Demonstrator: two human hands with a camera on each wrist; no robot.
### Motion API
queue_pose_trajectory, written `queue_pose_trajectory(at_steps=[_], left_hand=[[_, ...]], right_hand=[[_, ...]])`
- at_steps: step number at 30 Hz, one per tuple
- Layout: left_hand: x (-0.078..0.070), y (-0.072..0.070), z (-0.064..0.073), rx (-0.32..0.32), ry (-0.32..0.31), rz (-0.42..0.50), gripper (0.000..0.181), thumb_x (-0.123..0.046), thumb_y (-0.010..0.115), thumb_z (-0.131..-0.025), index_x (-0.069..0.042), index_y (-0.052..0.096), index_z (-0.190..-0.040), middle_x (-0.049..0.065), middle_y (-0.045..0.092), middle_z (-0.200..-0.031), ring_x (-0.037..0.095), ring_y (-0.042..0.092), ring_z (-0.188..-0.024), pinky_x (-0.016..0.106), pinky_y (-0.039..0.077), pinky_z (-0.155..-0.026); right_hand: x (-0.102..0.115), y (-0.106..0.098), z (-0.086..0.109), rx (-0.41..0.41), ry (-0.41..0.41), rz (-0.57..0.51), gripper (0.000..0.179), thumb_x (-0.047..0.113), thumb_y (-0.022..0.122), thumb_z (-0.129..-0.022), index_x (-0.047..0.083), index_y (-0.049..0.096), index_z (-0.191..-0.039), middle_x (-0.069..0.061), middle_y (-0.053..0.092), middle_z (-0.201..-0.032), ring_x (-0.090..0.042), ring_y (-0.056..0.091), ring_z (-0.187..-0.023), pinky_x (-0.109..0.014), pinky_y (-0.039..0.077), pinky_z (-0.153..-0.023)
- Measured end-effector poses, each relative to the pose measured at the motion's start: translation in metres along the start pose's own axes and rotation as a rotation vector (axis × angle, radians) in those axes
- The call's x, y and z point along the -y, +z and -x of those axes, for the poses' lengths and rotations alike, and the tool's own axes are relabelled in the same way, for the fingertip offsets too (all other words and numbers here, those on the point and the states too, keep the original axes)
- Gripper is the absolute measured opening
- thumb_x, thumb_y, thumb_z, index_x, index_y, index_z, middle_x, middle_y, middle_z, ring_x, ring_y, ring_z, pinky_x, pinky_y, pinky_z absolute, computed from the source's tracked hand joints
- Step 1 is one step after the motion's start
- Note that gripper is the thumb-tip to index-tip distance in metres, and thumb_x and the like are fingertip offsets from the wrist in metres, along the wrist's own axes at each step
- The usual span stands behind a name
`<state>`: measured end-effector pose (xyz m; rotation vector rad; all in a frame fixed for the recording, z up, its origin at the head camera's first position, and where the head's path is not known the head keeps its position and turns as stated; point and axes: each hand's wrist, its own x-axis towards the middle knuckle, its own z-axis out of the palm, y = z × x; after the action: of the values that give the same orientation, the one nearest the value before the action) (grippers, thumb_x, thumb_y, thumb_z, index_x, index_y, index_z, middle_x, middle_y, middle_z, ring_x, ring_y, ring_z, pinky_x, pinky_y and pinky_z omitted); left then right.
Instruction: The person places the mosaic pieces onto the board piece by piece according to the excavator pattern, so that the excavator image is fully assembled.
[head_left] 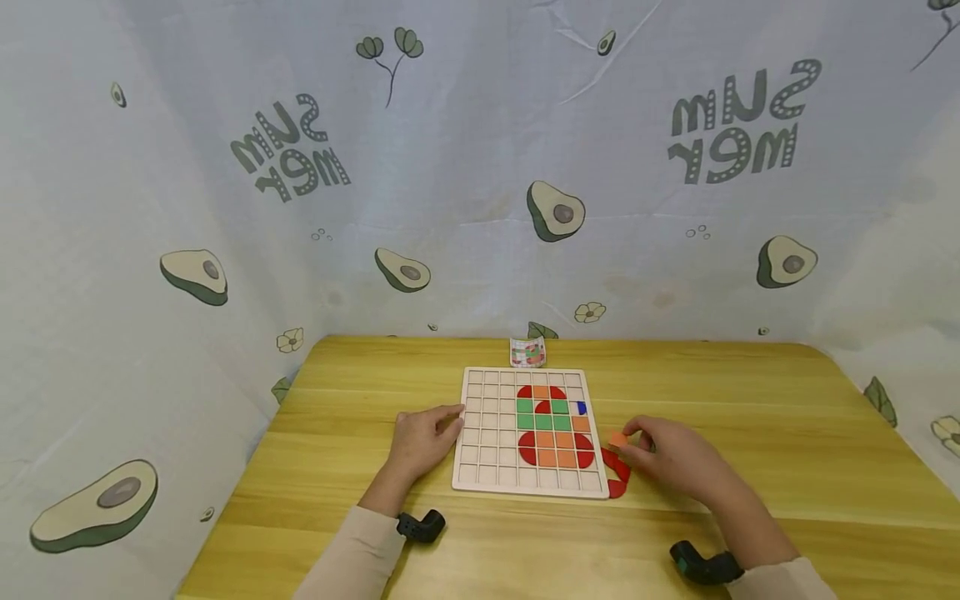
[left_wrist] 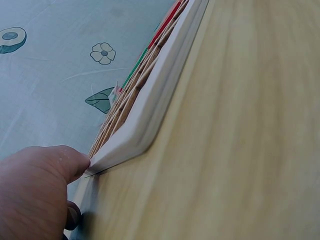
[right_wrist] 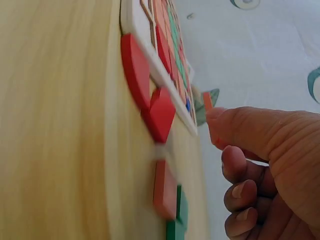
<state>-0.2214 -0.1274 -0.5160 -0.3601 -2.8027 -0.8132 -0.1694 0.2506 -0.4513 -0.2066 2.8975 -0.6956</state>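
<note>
My right hand (head_left: 678, 458) pinches an orange tile (head_left: 617, 441) between thumb and fingers, just off the right side of a white gridded board (head_left: 489, 429). In the right wrist view this tile (right_wrist: 207, 100) shows edge-on at the fingertips, with the other fingers curled below. My left hand (head_left: 420, 437) rests at the board's left edge, thumb and index fingertips touching it; the left wrist view shows the thumb (left_wrist: 70, 161) against the rim. Red, orange and green tiles form a pattern on the board's right half, with a blue piece (head_left: 581, 408) near the right edge.
Several loose red pieces (head_left: 617, 488) lie along the board's right edge. Beyond them, in the right wrist view, are an orange tile (right_wrist: 165, 195) and green tiles (right_wrist: 175, 231). A small patterned card (head_left: 528, 353) stands behind the board, before the printed cloth.
</note>
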Motion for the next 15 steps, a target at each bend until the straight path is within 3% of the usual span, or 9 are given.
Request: queue_pose_trajectory(at_steps=[15], left_hand=[[0.002,0.0,-0.001,0.011,-0.001,0.009,0.031,-0.038,0.064,-0.099,-0.03,0.074,-0.127,-0.014,0.05,-0.057,0.001,0.043,-0.057,0.033,0.027,-0.074]], right_hand=[[0.064,0.028,-0.069,0.045,-0.197,0.006,0.026,0.033,0.07,-0.097,0.012,0.071,-0.111,0.003,0.059,-0.075,-0.013,0.05,-0.066,-0.029,0.043,-0.063]])
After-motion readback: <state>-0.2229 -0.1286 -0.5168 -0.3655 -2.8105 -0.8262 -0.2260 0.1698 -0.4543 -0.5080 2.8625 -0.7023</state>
